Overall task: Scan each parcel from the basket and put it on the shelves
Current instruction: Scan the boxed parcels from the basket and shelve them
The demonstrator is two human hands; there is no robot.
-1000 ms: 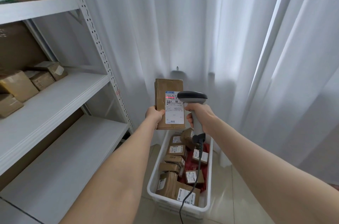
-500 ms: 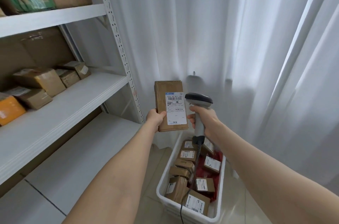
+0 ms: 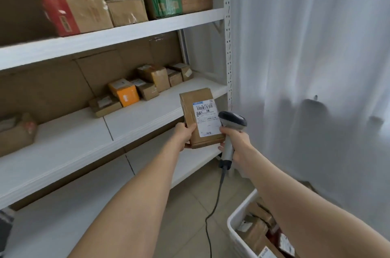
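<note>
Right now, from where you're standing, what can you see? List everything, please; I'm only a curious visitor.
Held parcel: one, brown with a white label, in front of the middle shelf
Scanner: one, grey and black, beside the label
Cable: one, black, hanging from the scanner
Basket: one, white, on the floor, bottom right
Basket parcels: several, brown, inside the basket
Shelves: one unit, white, left
Large boxes: four, brown, red and green, top shelf
Small parcels: several, brown, middle shelf
Orange box: one, middle shelf
Curtain: white, right
Left hand: grips the held parcel's lower edge
Right hand: grips the scanner's handle
</note>
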